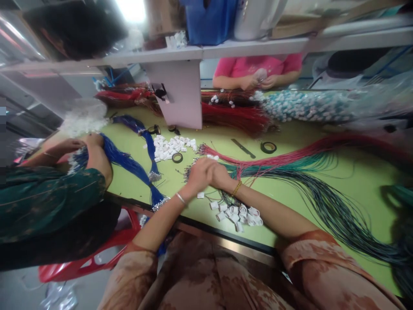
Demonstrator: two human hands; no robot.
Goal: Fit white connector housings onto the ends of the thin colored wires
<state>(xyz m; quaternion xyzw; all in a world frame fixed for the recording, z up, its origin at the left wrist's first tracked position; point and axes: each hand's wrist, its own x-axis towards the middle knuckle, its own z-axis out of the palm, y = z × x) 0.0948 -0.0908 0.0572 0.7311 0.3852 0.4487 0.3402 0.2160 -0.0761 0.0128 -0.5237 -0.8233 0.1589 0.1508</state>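
Observation:
My left hand (pixel 199 175) and my right hand (pixel 220 174) meet over the green worktop, pressed together with fingers closed. Whatever they grip between them is hidden and blurred. Around them lie the ends of long bundles of wire: red wires (pixel 284 158), green wires (pixel 306 162) and black wires (pixel 325 202), running off to the right. Just below my right wrist sits a small heap of white plastic connector housings (pixel 238 214) with thin dark wires near it. A larger pile of white housings (pixel 171 147) lies beyond my left hand.
Rolls of black tape (pixel 268 147) and a flat dark strip (pixel 243 148) lie beyond my hands. Blue wire bundles (pixel 129 165) stretch toward a co-worker's arm (pixel 98 157) at left. Another person in a pink top (pixel 258 69) works across the table, behind a white upright panel (pixel 177 92).

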